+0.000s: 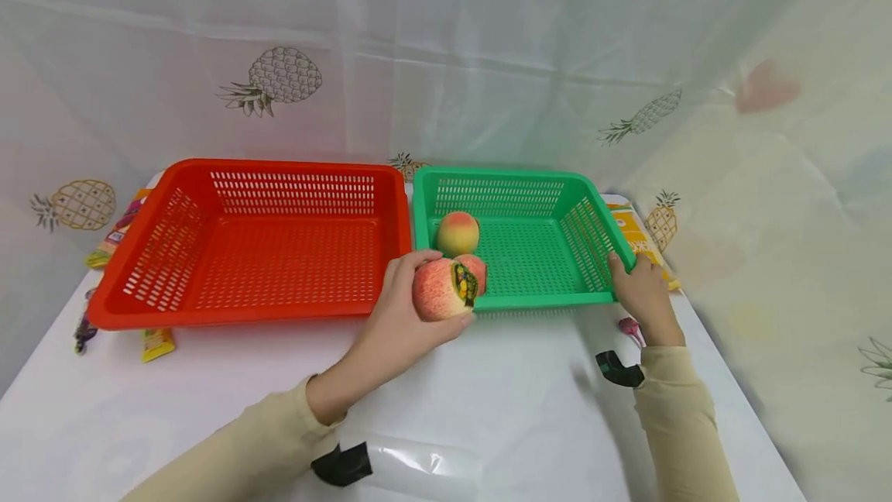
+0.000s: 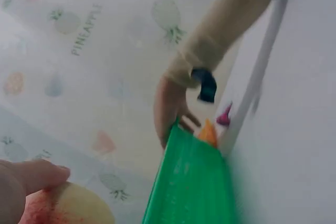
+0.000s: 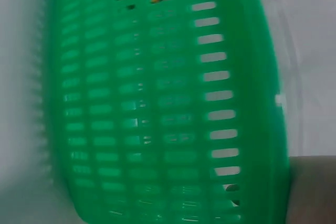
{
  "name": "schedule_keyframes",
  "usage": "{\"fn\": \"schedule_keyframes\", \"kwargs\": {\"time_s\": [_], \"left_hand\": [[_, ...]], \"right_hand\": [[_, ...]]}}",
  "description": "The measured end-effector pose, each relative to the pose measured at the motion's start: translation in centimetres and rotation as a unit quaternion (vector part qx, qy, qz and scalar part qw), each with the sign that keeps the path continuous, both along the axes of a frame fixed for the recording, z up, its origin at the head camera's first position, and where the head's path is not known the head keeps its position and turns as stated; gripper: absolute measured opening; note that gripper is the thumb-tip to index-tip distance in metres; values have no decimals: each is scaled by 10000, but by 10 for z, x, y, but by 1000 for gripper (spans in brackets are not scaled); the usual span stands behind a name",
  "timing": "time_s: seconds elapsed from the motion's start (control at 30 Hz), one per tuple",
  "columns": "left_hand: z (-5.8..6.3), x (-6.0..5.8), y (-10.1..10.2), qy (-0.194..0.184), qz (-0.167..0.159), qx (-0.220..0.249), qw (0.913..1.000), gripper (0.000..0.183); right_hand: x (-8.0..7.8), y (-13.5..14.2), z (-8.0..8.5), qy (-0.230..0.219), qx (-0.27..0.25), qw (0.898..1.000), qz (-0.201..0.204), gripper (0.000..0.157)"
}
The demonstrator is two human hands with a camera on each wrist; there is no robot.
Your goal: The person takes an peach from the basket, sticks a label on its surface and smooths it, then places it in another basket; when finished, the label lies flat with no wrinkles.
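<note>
My left hand (image 1: 397,312) holds a red-and-yellow peach (image 1: 435,291) with a dark, colourful sticker, over the front left corner of the green basket (image 1: 543,300). The same peach (image 2: 79,205) shows at the lower left of the left wrist view, under the thumb. Inside the basket, along its left side, lie a yellow-orange peach (image 1: 458,233) and a pinker peach (image 1: 477,273), the latter partly hidden behind the held one. At the basket's front right corner my right hand (image 1: 644,293) grips the rim. Slotted green wall (image 3: 157,98) fills most of the right wrist view.
A larger red basket (image 1: 279,316) stands directly left of the green one. Snack packets (image 1: 637,231) lie behind the right corner, with another yellow packet (image 1: 159,343) by the red basket's front. A small purplish-pink item (image 1: 629,327) sits near my right wrist. Pineapple-print curtains (image 1: 488,99) surround the table.
</note>
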State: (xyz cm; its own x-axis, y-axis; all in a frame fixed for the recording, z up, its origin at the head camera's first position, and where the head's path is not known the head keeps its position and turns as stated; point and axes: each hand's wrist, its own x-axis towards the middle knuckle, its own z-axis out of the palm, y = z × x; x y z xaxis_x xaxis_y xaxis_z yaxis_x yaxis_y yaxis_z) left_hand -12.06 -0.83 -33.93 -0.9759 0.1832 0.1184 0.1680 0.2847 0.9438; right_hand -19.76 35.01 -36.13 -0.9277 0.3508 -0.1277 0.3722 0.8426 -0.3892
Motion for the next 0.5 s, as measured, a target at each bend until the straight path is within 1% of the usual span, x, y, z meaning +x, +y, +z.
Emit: {"fn": "schedule_keyframes", "kwargs": {"time_s": [0.07,0.13,0.2,0.27,0.33,0.4,0.5], "left_hand": [[4,-17,16,425,74,-540,9976,66],[7,-33,32,783,27,-1019,9917,63],[8,-49,48,1054,-57,-1573,9819,62],[7,-63,63,1246,-111,-2110,9694,62],[4,-76,77,1347,-158,-2628,9553,65],[1,-86,89,1311,-245,-2983,9451,68],[-6,-98,103,1061,-425,-3266,9382,71]], "right_hand": [[-1,2,-2,99,30,9999,71,84],[-1,2,-3,296,104,9995,102,80],[-1,1,-4,436,99,9989,105,77],[-2,0,-5,525,91,9985,111,73],[-1,-1,-5,550,72,9984,101,72],[-1,-1,-5,539,55,9985,78,72],[0,0,-4,542,38,9985,10,71]]}}
